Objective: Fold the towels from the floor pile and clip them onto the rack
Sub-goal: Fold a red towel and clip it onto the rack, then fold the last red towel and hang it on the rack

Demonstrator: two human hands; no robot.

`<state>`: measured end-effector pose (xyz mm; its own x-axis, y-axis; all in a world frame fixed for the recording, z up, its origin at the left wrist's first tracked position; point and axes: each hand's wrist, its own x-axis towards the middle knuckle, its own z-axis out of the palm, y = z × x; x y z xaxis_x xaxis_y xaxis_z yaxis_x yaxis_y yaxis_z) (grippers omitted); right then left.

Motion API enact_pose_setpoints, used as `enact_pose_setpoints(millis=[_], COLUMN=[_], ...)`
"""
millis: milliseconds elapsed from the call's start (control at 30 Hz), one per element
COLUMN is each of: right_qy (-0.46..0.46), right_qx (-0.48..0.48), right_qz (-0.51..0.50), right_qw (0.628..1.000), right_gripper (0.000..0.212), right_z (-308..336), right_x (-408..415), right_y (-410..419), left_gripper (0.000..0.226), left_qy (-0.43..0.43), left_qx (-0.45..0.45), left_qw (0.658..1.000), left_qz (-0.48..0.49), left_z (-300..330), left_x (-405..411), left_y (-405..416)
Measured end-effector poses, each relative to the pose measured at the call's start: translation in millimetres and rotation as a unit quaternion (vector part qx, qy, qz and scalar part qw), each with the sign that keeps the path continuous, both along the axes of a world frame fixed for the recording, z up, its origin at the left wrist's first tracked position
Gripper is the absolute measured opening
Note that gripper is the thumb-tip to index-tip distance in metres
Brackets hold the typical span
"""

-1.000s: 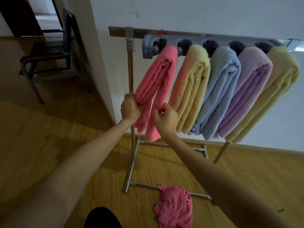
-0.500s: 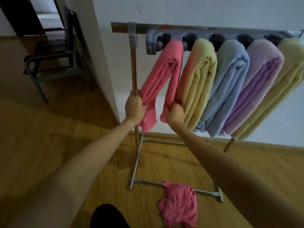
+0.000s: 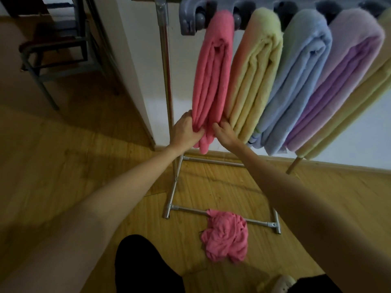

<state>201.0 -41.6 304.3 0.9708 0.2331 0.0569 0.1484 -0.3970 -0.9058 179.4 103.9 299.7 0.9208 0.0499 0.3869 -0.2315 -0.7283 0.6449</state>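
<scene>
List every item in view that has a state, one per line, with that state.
Folded pink towel: hanging from the grey clip bar, lower end held.
Left hand: grips the pink towel's left layers.
Right hand: touches its right edge; grip unclear.
Yellow towel, blue towel, purple towel: folded, hanging.
Crumpled pink cloth: unfolded, on the wooden floor.
Grey clip bar: holding towels.

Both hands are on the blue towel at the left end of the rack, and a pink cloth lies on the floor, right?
Not quite: the head view shows both hands on the pink towel, not a blue one. It hangs at the rack's left end, and a pink cloth lies on the floor.
</scene>
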Motion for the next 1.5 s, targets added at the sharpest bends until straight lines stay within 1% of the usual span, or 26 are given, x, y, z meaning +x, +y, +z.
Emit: enact_pose_setpoints(millis=[33, 100, 167, 233, 300, 367, 433, 533, 600, 667, 767, 867, 967, 1100, 1200, 1267, 1367, 1433, 1500], right_qy=[0.002, 0.015, 0.036, 0.067, 0.089, 0.094, 0.107, 0.142, 0.163, 0.177, 0.209, 0.256, 0.279, 0.281, 0.258, 0.247, 0.240, 0.249, 0.264], right_qx=[0.001, -0.011, -0.019, -0.036, -0.083, -0.132, -0.188, -0.276, -0.316, -0.336, -0.333, -0.350, -0.362, -0.352, -0.348, -0.349, -0.355, -0.359, -0.359], right_qz=[-0.001, -0.012, -0.024, -0.025, -0.016, -0.002, 0.020, 0.054, 0.068, 0.077, 0.085, 0.109, 0.129, 0.141, 0.143, 0.152, 0.165, 0.172, 0.177], right_qw=[1.000, 1.000, 0.999, 0.997, 0.992, 0.987, 0.976, 0.949, 0.932, 0.922, 0.915, 0.895, 0.880, 0.882, 0.890, 0.891, 0.888, 0.883, 0.878], right_gripper=[0.055, 0.059, 0.056, 0.049, 0.041, 0.041, 0.045, 0.055, 0.060, 0.062, 0.066, 0.069, 0.070, 0.068, 0.066, 0.066, 0.070, 0.074, 0.077], right_z=[-5, -18, -34, -56, -83, -114, -148, -204, -240, -277, -325, -364, -398, -438, -463, -477, -495, -503, -509], right_x=[-1, -6, -11, -17, -23, -33, -47, -72, -91, -111, -137, -157, -163, -167, -167, -164, -158, -151, -142], right_y=[-3, -11, -21, -34, -50, -69, -88, -115, -131, -145, -160, -167, -170, -167, -163, -161, -158, -157, -156], left_gripper=[0.043, 0.041, 0.039, 0.050, 0.062, 0.070, 0.074, 0.073, 0.073, 0.071, 0.071, 0.072, 0.069, 0.063, 0.056, 0.051, 0.050, 0.052, 0.052], left_qy=[0.018, 0.057, 0.096, 0.149, 0.203, 0.258, 0.318, 0.398, 0.429, 0.454, 0.487, 0.518, 0.528, 0.567, 0.592, 0.605, 0.621, 0.625, 0.617], left_qx=[0.000, 0.012, 0.037, 0.056, 0.047, 0.037, 0.028, 0.070, 0.090, 0.090, 0.089, 0.091, 0.079, 0.079, 0.074, 0.050, -0.019, -0.065, -0.096], left_qw=[1.000, 0.998, 0.994, 0.987, 0.978, 0.965, 0.948, 0.915, 0.899, 0.886, 0.868, 0.848, 0.842, 0.818, 0.802, 0.795, 0.782, 0.775, 0.776], left_qz=[-0.012, -0.032, -0.043, -0.037, -0.024, -0.004, 0.007, 0.010, -0.005, -0.025, -0.039, -0.066, -0.077, -0.048, -0.014, 0.010, 0.055, 0.074, 0.091], left_z=[-5, -18, -34, -54, -81, -114, -151, -206, -237, -268, -309, -346, -378, -426, -462, -482, -508, -520, -531], left_x=[-2, -8, -12, -16, -20, -27, -40, -67, -87, -107, -134, -154, -161, -160, -154, -149, -144, -143, -143], left_y=[-1, -2, -4, -6, -8, -11, -17, -30, -43, -57, -74, -85, -93, -94, -96, -99, -107, -115, -123])
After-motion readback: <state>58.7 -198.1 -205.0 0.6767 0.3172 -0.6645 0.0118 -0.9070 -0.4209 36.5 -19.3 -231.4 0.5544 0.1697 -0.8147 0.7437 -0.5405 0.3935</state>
